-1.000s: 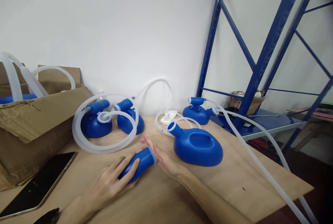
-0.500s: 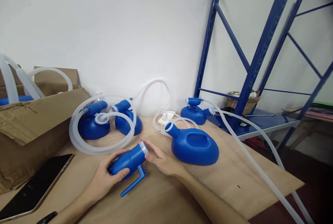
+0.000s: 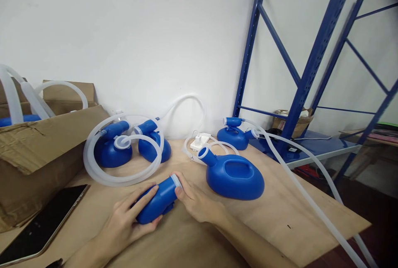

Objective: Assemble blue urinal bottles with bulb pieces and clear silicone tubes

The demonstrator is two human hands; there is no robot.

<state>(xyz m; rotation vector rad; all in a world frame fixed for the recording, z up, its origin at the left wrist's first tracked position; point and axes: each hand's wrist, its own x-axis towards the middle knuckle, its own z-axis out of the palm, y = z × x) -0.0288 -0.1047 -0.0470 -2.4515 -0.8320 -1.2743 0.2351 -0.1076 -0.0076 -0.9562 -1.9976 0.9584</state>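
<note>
The left hand (image 3: 124, 222) wraps around the body of a small blue plastic cylinder (image 3: 157, 201), fingers over its top and thumb beneath, so it is clamped on it. The right hand (image 3: 195, 201) meets the same cylinder at its far end, thumb and fingertips pinching the pale translucent rim there. The cylinder lies tilted, rim end pointing up and away, just above the wooden worktop (image 3: 280, 214) near its front middle.

Just right of the hands sits a large blue flat bottle with a spout and recessed handle (image 3: 233, 176), apart from the right hand. Behind the hands, two blue bottles (image 3: 113, 149) stand side by side, ringed by a coil of translucent hose (image 3: 93, 168). A white plug adapter (image 3: 199, 140) lies near the wall, and another blue bottle (image 3: 234, 135) sits at the worktop's far right edge with hoses trailing off it. A dark tablet (image 3: 43, 226) lies flat at the left, beside an open cardboard box (image 3: 40, 152). Blue metal shelving (image 3: 311, 64) rises at the right.
</note>
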